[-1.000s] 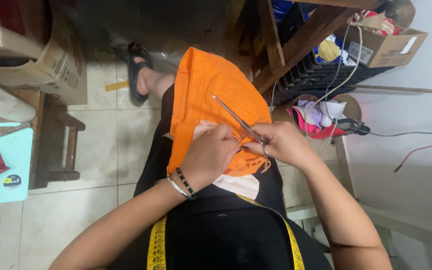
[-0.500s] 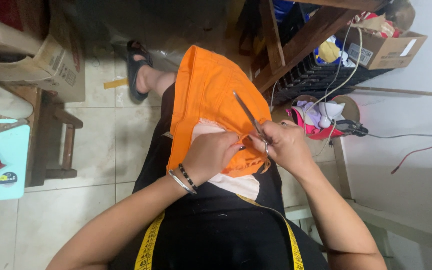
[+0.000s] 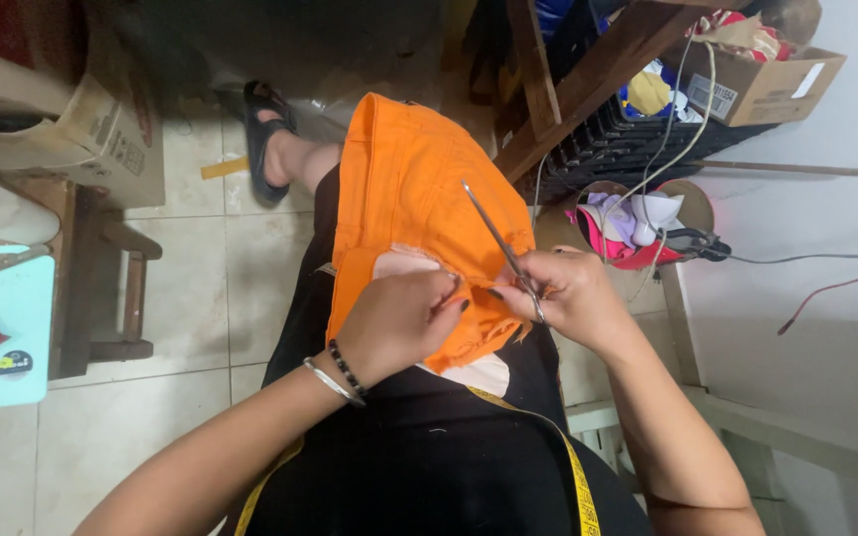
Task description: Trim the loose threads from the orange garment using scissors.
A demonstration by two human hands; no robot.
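— So where does the work stand with the orange garment?

— By my judgement it is under way, not finished. The garment lies across the person's lap, and the edge nearest the body looks frayed and partly opened, with pale lining showing just beside that edge. How much of the seam has been undone I cannot tell; the hands cover the exact spot. The far part of the garment, toward the sandalled foot, looks untouched.

— And the hands?

— The right hand is at the garment's near right corner, its grip closed around the handles of a pair of slim metal scissors. The blades look nearly closed and slant up and away over the orange cloth. Whether the tip touches the fabric I cannot say.

— The left?

— The left hand sits right on the garment's near edge, just beside the right hand, fingers curled and pinching the cloth there. Its grip is closed on the fabric, holding it taut, it seems. Bracelets ring that wrist.

— Anything else about?

— A yellow tape measure hangs nearer the body than the garment. To the garment's right stands a round basket of scraps; well to its left, a pale blue desk and a cardboard box.
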